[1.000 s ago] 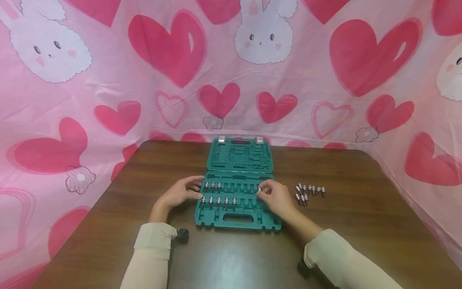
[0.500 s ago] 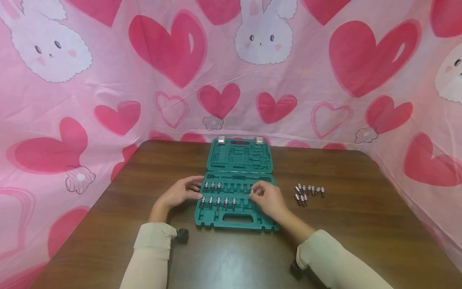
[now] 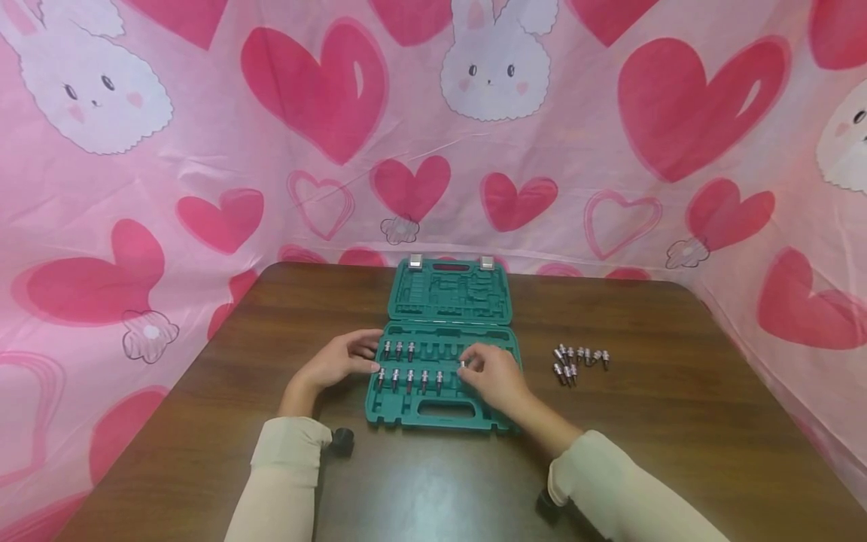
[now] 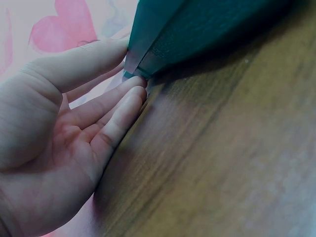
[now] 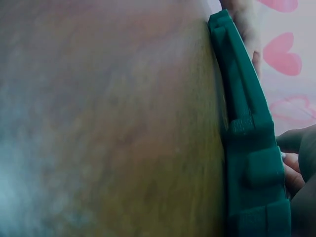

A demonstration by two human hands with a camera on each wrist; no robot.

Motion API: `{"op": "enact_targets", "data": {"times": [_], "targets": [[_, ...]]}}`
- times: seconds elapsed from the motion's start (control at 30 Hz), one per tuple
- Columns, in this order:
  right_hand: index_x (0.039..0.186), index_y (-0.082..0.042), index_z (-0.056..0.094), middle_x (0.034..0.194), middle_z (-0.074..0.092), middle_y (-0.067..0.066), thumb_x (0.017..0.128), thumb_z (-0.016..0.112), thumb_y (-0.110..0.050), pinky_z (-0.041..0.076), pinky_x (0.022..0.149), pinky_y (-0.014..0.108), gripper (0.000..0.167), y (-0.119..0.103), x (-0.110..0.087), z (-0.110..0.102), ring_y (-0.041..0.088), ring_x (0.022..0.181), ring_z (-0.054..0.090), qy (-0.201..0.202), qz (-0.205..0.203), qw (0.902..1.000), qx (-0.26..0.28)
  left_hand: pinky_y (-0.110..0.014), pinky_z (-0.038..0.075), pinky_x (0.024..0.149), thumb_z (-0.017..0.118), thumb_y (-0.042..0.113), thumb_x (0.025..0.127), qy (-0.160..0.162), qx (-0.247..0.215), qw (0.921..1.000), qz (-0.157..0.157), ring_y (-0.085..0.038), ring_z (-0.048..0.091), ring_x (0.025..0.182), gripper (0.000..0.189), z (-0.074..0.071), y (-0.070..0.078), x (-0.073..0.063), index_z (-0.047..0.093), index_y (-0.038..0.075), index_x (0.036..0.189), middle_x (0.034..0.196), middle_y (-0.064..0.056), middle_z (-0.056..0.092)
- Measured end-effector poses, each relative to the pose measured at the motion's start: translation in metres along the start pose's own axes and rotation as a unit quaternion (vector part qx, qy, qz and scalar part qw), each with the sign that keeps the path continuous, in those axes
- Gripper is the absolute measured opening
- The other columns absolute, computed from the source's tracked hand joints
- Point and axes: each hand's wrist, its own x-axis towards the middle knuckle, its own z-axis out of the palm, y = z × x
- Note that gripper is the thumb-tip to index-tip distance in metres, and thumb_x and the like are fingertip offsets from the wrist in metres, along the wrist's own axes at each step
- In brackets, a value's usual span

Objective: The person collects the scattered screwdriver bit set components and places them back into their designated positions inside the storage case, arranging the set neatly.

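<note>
A green plastic tool case [image 3: 447,415] lies unfolded on the table, its lid [image 3: 450,295] laid back. My right hand [image 3: 497,376] is over the right half of its tray and pinches a small bit socket [image 3: 463,364] between thumb and fingers. Only the silver end shows. My left hand [image 3: 342,357] touches the case's left edge, fingers extended along its side; in the left wrist view the fingertips [image 4: 136,89] meet the wall near the tabletop. Upright bit sockets [image 3: 410,381] fill the left slots of both rows, three in the back row and several in front.
Several loose bit sockets [image 3: 570,363] lie in a cluster on the wooden table [image 3: 643,421], right of the case. A pink cloth [image 3: 433,188] with hearts and rabbits hangs behind and along both sides.
My right hand has moved left over the tray, carrying the pinched bit socket toward the filled part of the front row. The left hand stays at the case's left edge.
</note>
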Motion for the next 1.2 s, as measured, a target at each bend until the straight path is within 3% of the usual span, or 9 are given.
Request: {"op": "enact_targets", "data": {"times": [0.47,0.9,1.2], "targets": [[0.09,-0.014,0.069,0.068,0.055,-0.007,0.085,0.076,-0.016,0.044,0.063,0.033,0.009,-0.005,0.0011,0.0079,0.014,0.069,0.051,-0.008,-0.03,0.9995,-0.011,-0.048,0.044,0.096,0.077,0.02,0.084,0.008,0.001,0.9997,-0.021,-0.027,0.056,0.11,0.064,0.0004,0.0008,0.0011,0.05,0.013,0.142,0.123,-0.009,0.06],[0.087,-0.018,0.07,0.07,0.057,-0.006,0.087,0.074,-0.018,0.044,0.064,0.033,0.004,0.0001,0.0063,0.0083,0.016,0.073,0.051,-0.029,-0.013,0.9995,-0.006,-0.049,0.045,0.096,0.077,0.022,0.085,0.007,0.007,0.9998,-0.014,-0.028,0.056,0.11,0.065,0.0006,0.0014,0.0014,0.049,0.012,0.142,0.123,-0.01,0.059],[0.084,-0.018,0.07,0.069,0.056,-0.006,0.088,0.074,-0.019,0.043,0.062,0.033,0.005,0.0004,0.0063,0.0065,0.016,0.072,0.05,-0.04,-0.039,0.9984,-0.007,-0.049,0.044,0.096,0.077,0.021,0.084,0.006,0.003,0.9998,-0.019,-0.029,0.055,0.111,0.065,-0.0002,0.0031,-0.0001,0.048,0.012,0.143,0.124,-0.01,0.059]]}}
